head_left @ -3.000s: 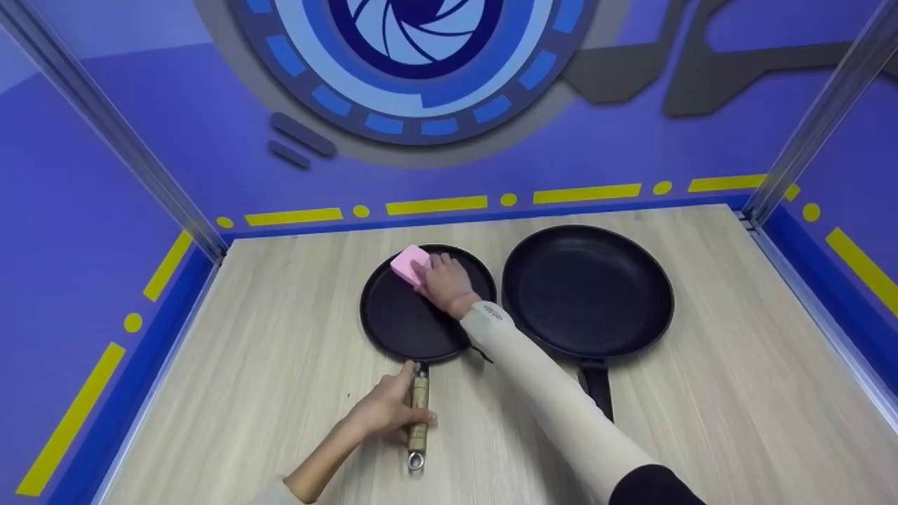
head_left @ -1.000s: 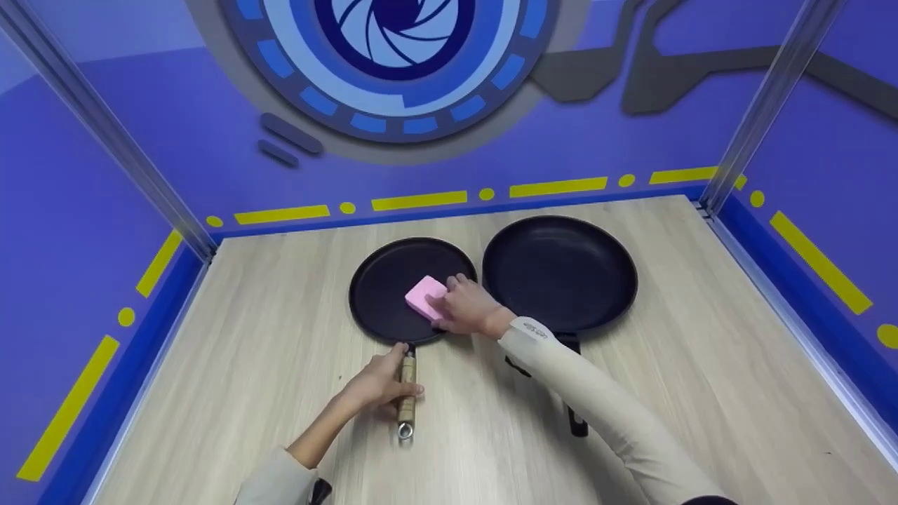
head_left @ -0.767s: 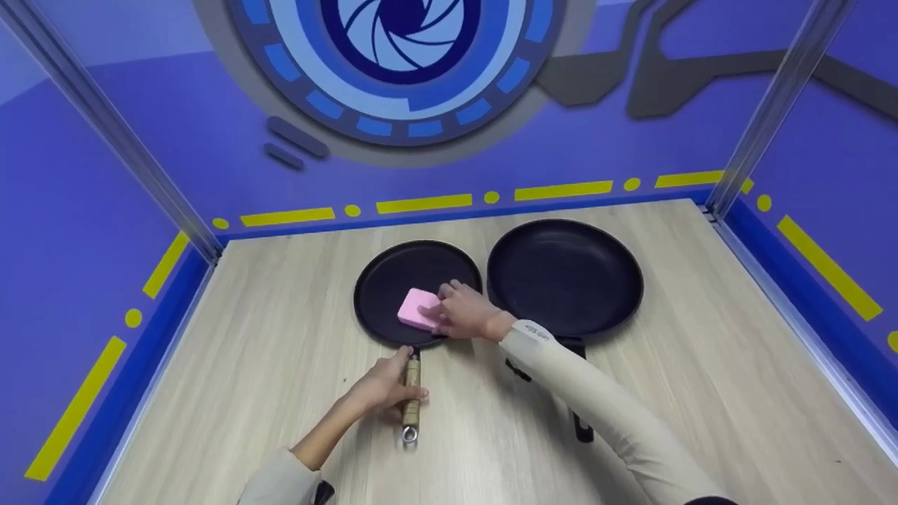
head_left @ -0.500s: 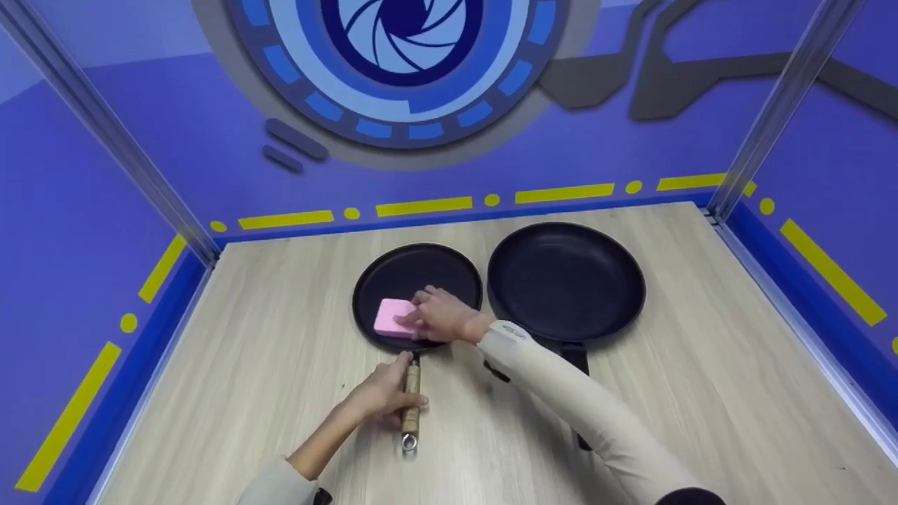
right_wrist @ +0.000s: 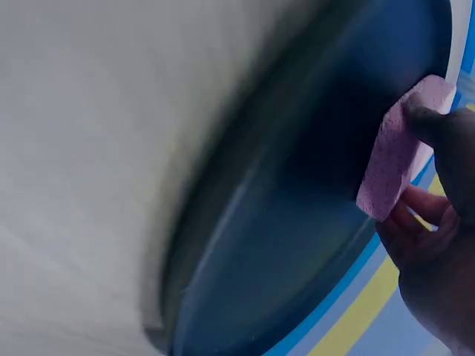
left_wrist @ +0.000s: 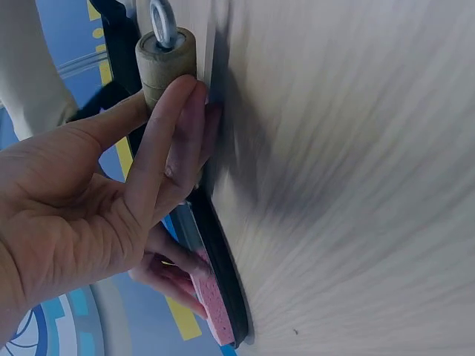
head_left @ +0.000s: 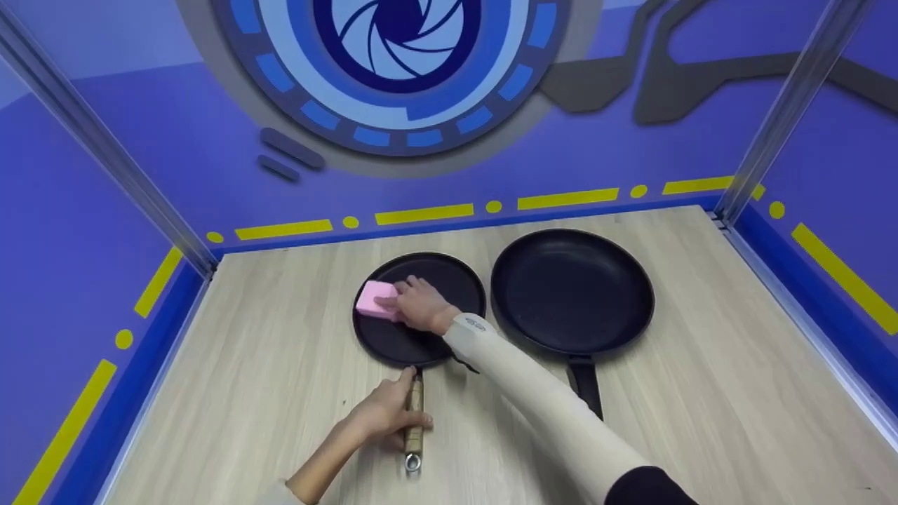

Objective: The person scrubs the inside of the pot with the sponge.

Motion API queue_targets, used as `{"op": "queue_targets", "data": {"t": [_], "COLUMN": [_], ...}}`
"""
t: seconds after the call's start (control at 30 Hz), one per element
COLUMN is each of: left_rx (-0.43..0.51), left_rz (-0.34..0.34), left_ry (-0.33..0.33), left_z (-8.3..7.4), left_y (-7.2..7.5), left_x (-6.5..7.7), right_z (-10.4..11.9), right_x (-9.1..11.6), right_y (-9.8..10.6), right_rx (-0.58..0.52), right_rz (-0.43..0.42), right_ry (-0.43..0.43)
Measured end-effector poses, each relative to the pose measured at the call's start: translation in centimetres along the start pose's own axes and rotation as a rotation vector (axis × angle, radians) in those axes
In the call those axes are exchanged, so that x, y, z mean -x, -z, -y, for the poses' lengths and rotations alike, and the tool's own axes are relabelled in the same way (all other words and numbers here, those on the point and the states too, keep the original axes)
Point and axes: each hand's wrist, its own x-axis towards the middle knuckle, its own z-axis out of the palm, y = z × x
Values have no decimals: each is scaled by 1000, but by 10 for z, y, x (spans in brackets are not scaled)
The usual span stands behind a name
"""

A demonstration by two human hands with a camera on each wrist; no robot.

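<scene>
A flat black pan [head_left: 449,294] lies on the table, its wooden handle [head_left: 414,400] toward me. My left hand [head_left: 382,410] grips that handle with fingers and thumb around it, as the left wrist view also shows. Inside the pan, at its left rim, is a pink sponge [head_left: 375,300]. My right hand [head_left: 421,305] pinches the sponge between thumb and fingers against the pan's surface. In the right wrist view the sponge [right_wrist: 397,148] stands on the dark pan floor. My right forearm passes over the table beside the pan's lower right.
A larger black frying pan [head_left: 572,291] sits close on the right, its black handle [head_left: 586,386] partly behind the right sleeve [head_left: 540,407]. The wood-grain table [head_left: 266,337] is bounded by blue printed walls [head_left: 161,140] at the back and sides.
My right hand has swept the sponge around the pan: from upper left to the middle, down to the lower left, then up to the left rim. My left hand keeps hold of the handle.
</scene>
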Motion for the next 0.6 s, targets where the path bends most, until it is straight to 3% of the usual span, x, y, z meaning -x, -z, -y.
{"op": "queue_targets", "data": {"t": [0.13, 0.23, 0.43, 0.6], "left_rx": [-20, -24, -34, -40], "left_rz": [23, 24, 8, -10], "left_ry": [15, 21, 36, 65], "left_z": [-1, -5, -5, -3], "left_y": [0, -1, 0, 4], "left_x": [1, 1, 2, 1], "right_z": [-6, -9, -6, -1], "right_x": [-13, -14, -9, 1], "right_y": [-1, 1, 5, 9], "right_rx": [25, 51, 78, 28], "right_rz": [-23, -10, 14, 11], "right_ry": [-162, -207, -155, -36]}}
